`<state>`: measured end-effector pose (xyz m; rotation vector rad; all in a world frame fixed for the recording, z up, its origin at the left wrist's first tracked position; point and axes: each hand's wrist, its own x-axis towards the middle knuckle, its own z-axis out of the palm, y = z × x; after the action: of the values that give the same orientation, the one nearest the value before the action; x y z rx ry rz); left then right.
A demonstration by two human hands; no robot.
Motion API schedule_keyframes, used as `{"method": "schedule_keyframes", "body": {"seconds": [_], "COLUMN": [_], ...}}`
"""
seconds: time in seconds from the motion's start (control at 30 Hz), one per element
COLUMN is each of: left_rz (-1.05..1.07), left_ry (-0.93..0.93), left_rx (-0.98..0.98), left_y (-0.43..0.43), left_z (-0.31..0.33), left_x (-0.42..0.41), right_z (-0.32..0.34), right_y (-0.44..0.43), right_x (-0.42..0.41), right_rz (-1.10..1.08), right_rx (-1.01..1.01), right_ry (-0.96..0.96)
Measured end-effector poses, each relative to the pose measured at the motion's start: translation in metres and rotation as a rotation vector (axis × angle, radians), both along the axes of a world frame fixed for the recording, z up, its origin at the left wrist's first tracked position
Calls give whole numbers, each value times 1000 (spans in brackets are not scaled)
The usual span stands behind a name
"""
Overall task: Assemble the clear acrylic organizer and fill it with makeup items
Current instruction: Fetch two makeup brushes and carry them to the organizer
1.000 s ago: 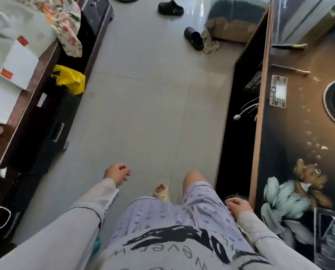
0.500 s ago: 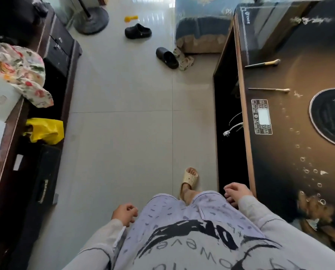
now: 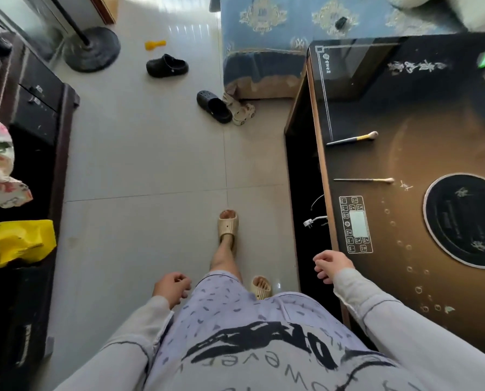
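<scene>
Printed on the pale grey shirt (image 3: 263, 362), upside down to the camera: big black brush-stroke letters, not legible, and below them smaller grey letters, roughly "o w e v e r". On the glossy dark glass counter (image 3: 405, 153), a white-outlined control panel (image 3: 356, 224) with icons too small to read. Far beyond the panel, blurred white calligraphic characters (image 3: 417, 66) and a tiny white corner logo (image 3: 326, 60), both illegible.

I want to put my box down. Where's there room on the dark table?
Bare table lies between the yellow-handled brush and the thin brush, and beyond the yellow-handled one toward the far corner. Crowded nearer: control panel, round black disc, right hand at the edge.
</scene>
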<state>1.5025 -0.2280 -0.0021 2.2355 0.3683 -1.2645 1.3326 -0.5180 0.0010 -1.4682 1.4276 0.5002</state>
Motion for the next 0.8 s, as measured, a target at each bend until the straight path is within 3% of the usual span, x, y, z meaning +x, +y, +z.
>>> {"method": "schedule_keyframes", "body": {"seconds": [0.43, 0.8], "left_rz": [-641, -1036], "left_ry": [-71, 1], "left_rx": [-26, 33], "left_y": [-183, -300], "left_z": [14, 7], "left_x": [218, 255], "right_z": [-8, -18], "right_y": [-20, -55], "right_x": [76, 110], "right_rz": [-369, -687], "right_rx": [9, 87], "right_ry": [113, 149]}}
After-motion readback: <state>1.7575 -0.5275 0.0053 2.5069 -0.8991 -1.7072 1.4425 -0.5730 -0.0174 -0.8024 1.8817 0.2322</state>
